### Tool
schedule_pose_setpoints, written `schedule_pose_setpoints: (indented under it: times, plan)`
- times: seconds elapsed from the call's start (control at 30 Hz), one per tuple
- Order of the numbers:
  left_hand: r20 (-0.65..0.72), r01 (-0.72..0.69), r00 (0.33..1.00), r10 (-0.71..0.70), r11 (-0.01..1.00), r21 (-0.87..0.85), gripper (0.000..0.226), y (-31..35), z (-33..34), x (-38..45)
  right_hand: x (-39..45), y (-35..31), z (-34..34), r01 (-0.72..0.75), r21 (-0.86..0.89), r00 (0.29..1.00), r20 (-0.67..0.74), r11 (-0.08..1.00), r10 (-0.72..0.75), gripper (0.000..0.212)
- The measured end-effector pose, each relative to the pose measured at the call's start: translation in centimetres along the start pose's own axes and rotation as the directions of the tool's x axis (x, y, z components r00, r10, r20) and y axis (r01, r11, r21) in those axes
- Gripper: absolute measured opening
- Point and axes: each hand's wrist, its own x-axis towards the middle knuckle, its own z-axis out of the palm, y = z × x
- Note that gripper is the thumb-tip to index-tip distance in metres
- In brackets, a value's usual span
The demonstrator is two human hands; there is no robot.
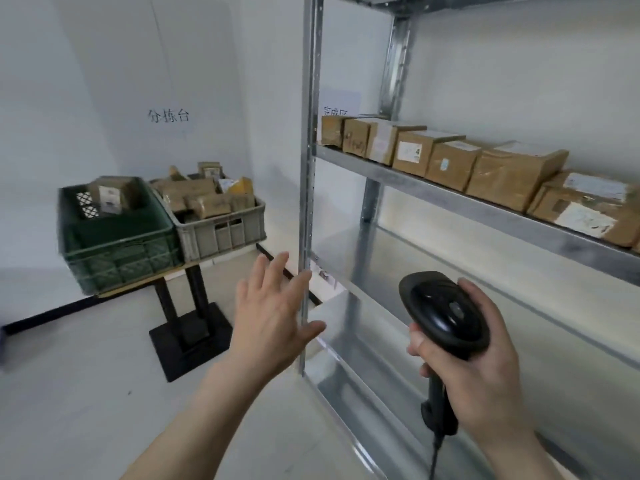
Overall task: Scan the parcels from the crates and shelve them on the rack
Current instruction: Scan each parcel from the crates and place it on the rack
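The right hand (485,368) grips a black barcode scanner (445,315) at lower right. The left hand (273,317) is spread open, empty, mid-frame beside the rack's upright (307,188). Cardboard parcels (450,164) line the shelf at right; more fill the green crate (117,233) and grey crate (221,230) at left.

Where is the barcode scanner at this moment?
In the head view, the black barcode scanner is at lower right, gripped by the right hand in front of the metal rack.

Brown taped parcels (446,161) with white labels lined in a row along the metal rack (450,206), its lower shelves bare, green crate (114,251) holding one parcel, grey crate (221,233) beside it heaped with parcels, black handheld scanner (443,320) upright near the rack
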Motion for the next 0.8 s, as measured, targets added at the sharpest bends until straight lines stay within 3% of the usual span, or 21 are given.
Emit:
schedule_pose_setpoints:
  times: [0.5,0.8]
  plan:
    - [-0.087,0.360,0.932,-0.352,0.927,0.100,0.082,-20.3,-4.6,-0.7,6.2,1.8,22.5,-0.016,0.080,0.944,0.330,0.997,-0.012,0.088]
    - [-0.061,0.442,0.897,-0.439,0.880,0.175,0.083,-33.3,-2.1,9.7,15.3,6.8,38.4,-0.040,0.095,0.882,0.471,0.995,-0.010,0.091]
